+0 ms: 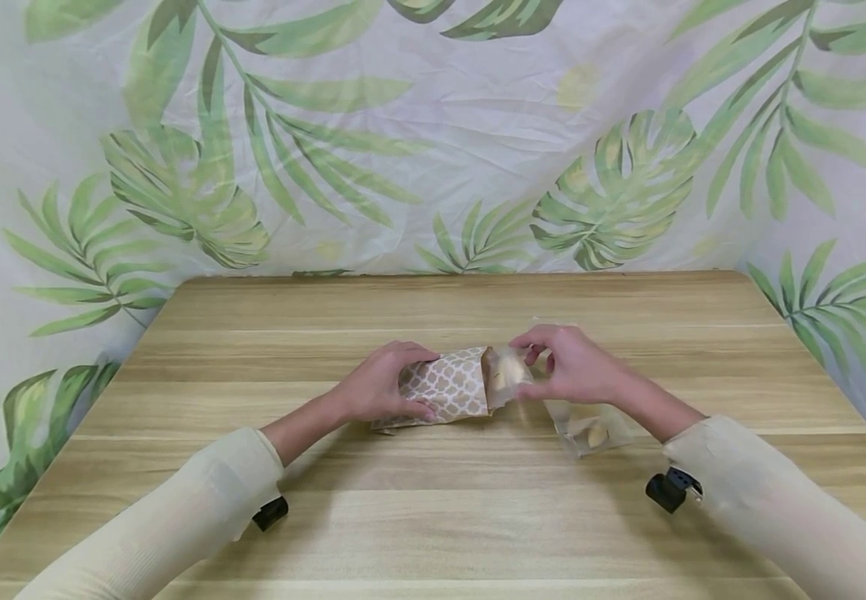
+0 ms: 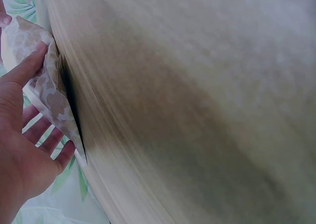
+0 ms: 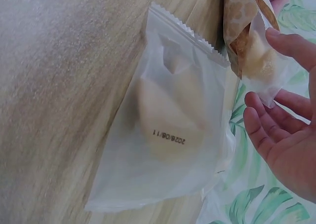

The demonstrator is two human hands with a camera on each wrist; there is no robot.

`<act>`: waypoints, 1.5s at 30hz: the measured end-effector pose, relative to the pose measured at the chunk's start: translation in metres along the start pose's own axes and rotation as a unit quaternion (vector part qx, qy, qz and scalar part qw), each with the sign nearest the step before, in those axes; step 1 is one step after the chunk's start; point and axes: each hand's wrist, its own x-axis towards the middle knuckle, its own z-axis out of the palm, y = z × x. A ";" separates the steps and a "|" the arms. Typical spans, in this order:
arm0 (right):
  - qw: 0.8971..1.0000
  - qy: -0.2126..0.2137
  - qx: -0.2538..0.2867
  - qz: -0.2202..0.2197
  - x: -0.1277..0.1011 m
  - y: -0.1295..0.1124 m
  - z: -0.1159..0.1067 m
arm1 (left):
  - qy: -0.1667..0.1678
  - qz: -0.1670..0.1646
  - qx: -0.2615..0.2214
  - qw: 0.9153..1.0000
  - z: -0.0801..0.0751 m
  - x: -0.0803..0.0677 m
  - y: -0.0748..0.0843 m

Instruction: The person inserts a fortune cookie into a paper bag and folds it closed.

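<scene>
- Nearest to the person, two cream sleeves (image 1: 177, 517) come in from the lower corners, each with a small black camera mount under the wrist.
- The table (image 1: 433, 533) is light wood with a striped grain; its near part is bare in the head view.
- A clear packet (image 1: 590, 429) lies flat on the table just under the right hand. The right wrist view shows its zigzag edge, a pale pastry inside and a printed date, which the head view does not show.
- The right hand (image 1: 575, 367) pinches a second small packet (image 1: 508, 371) with a pale pastry at the open mouth of the bag. In the right wrist view the fingers (image 3: 276, 130) are curved around this packet (image 3: 259, 61).
- The left hand (image 1: 383, 387) grasps the bag (image 1: 448, 387), brown paper with a white lattice pattern, which lies at the middle of the table. In the left wrist view the thumb (image 2: 24, 66) presses on top of the bag (image 2: 47, 93) and the other fingers go under it.
- The hands cover parts of the bag in the head view.
- Behind the table hangs a white cloth (image 1: 433, 133) with green leaves.
</scene>
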 end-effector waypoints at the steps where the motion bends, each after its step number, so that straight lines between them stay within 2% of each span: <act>1: 1.000 -0.001 -0.002 -0.001 0.001 0.000 0.000 | 0.000 0.000 0.000 1.000 0.000 0.000 0.000; 8: 1.000 -0.012 -0.008 -0.001 0.005 -0.001 0.004 | -0.001 0.001 -0.001 1.000 0.000 0.000 -0.002; 18: 1.000 -0.009 0.011 0.016 0.010 -0.005 0.012 | -0.003 -0.003 -0.002 1.000 0.000 0.000 -0.002; 29: 1.000 -0.006 -0.008 0.024 0.009 -0.006 0.022 | -0.001 0.000 -0.005 1.000 0.001 -0.001 -0.003; 35: 0.999 -0.015 -0.018 0.042 0.007 -0.005 0.024 | 0.001 0.000 -0.001 1.000 0.002 -0.001 -0.003; 45: 0.999 -0.023 -0.006 0.038 0.005 -0.003 0.019 | 0.000 0.002 -0.005 1.000 0.002 -0.001 -0.003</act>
